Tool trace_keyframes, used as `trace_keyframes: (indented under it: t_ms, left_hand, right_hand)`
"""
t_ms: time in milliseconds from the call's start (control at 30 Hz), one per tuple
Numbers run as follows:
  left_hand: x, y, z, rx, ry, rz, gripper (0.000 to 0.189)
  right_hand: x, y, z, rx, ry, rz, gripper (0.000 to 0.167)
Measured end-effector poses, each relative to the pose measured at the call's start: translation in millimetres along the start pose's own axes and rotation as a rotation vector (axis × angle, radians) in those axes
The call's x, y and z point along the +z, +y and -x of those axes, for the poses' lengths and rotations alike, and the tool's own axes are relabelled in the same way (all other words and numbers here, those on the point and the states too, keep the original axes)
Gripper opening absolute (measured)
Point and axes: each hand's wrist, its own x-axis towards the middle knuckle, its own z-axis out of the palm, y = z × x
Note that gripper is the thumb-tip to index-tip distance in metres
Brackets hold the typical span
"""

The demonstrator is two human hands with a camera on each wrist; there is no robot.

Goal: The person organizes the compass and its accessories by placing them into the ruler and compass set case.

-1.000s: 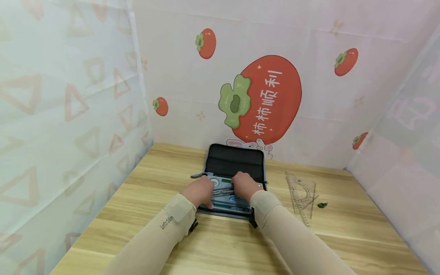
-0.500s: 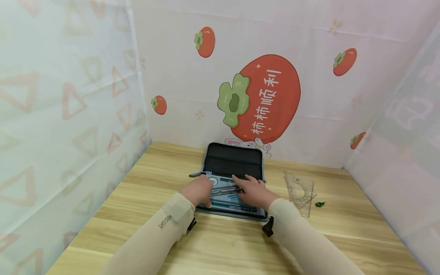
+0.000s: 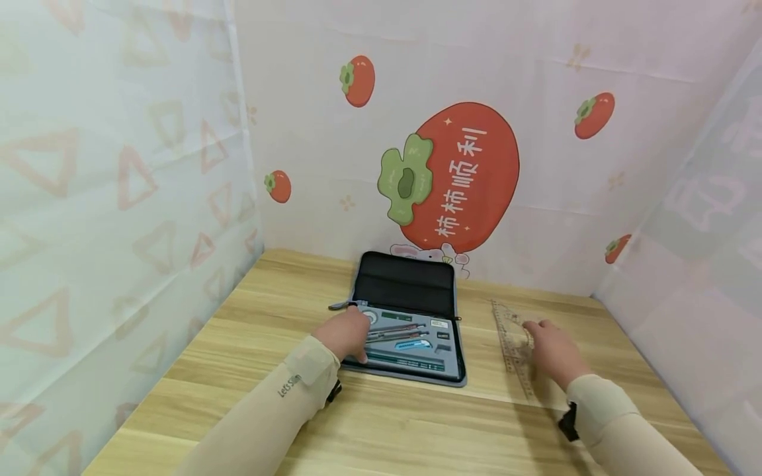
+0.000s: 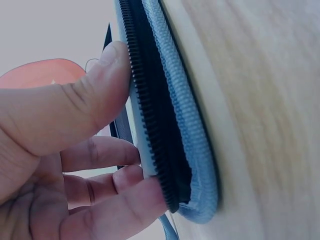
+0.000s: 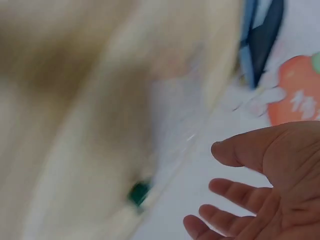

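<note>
An unfolded zip case (image 3: 405, 311) with a black lid lies on the table. Its grey tray holds drawing tools, among them green pencils (image 3: 411, 360), compass-like metal tools (image 3: 395, 332) and a blue utility knife (image 3: 413, 344). At the case's left end my left hand (image 3: 344, 334) rests, thumb and fingertips touching the toothed zip edge (image 4: 145, 110). Over to the right, my right hand (image 3: 553, 350) hovers over a clear set square (image 3: 506, 330) and partly hides it. Its fingers are spread apart, with nothing between them in the right wrist view.
A small green item (image 5: 139, 194) lies beyond the set square in the right wrist view. The wooden table (image 3: 405, 430) meets printed cloth walls (image 3: 309, 132) at the back and both sides. A zip pull (image 3: 339, 305) sticks out at the case's left.
My right hand has left the tray of the case and moved right to the set square. The tools it covered now show. My left hand stays on the case's left end.
</note>
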Motion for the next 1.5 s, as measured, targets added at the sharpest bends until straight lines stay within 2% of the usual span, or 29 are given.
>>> trace_keyframes:
  t_ms: [133, 233, 367, 500, 533, 633, 700, 967, 1067, 1133, 1167, 1300, 1367, 1500]
  left_hand:
    - [0.7, 0.3, 0.7, -0.002, -0.007, 0.002, 0.044]
    - [0.5, 0.4, 0.0, -0.005, -0.004, -0.013, 0.044]
    - [0.4, 0.3, -0.5, -0.005, -0.002, -0.022, 0.043]
    - [0.3, 0.0, -0.2, -0.007, 0.002, -0.016, 0.045]
    - [0.4, 0.0, -0.3, -0.006, 0.003, -0.013, 0.045]
    - [1.4, -0.5, -1.0, -0.008, 0.008, -0.009, 0.045]
    - [2.1, -1.0, -1.4, -0.007, 0.012, -0.013, 0.044]
    - [2.6, -0.8, -0.3, 0.002, 0.027, -0.016, 0.042]
    - [2.8, -0.7, -0.7, 0.002, 0.027, -0.012, 0.043]
    - [2.6, -0.7, -1.1, 0.002, 0.025, -0.012, 0.044]
    - [2.3, -0.7, -1.1, 0.0, 0.022, -0.011, 0.044]
    - [1.9, -1.0, -2.0, -0.006, 0.009, -0.011, 0.045]
    - [2.2, -1.0, -2.5, -0.007, 0.004, -0.014, 0.046]
    - [4.3, -0.5, -4.2, -0.005, 0.008, -0.018, 0.047]
  right_hand:
    - [1, 32, 10.7, 0.003, -0.037, -0.005, 0.056]
    - [4, 45, 14.8, 0.005, -0.04, -0.007, 0.056]
    - [9, 54, 17.7, -0.032, -0.01, 0.015, 0.043]
    - [13, 55, 18.3, -0.065, -0.023, 0.015, 0.013]
    - [14, 54, 18.8, -0.065, -0.031, 0.009, 0.013]
    - [14, 51, 19.4, -0.046, -0.061, -0.006, 0.026]
    - [14, 48, 20.1, -0.028, -0.069, -0.018, 0.03]
    - [9, 32, 16.4, 0.025, -0.087, -0.004, 0.027]
    - [5, 20, 11.0, 0.033, -0.073, -0.079, 0.018]
    - [2, 9, 7.6, 0.012, -0.039, -0.157, 0.005]
    - [0, 3, 6.1, 0.005, -0.028, -0.213, 0.005]
    - [-6, -21, 1.8, -0.003, -0.009, -0.426, 0.028]
    - [-7, -32, 0.5, 0.025, -0.021, -0.53, 0.029]
    - [-3, -47, -3.2, 0.057, -0.021, -0.647, 0.025]
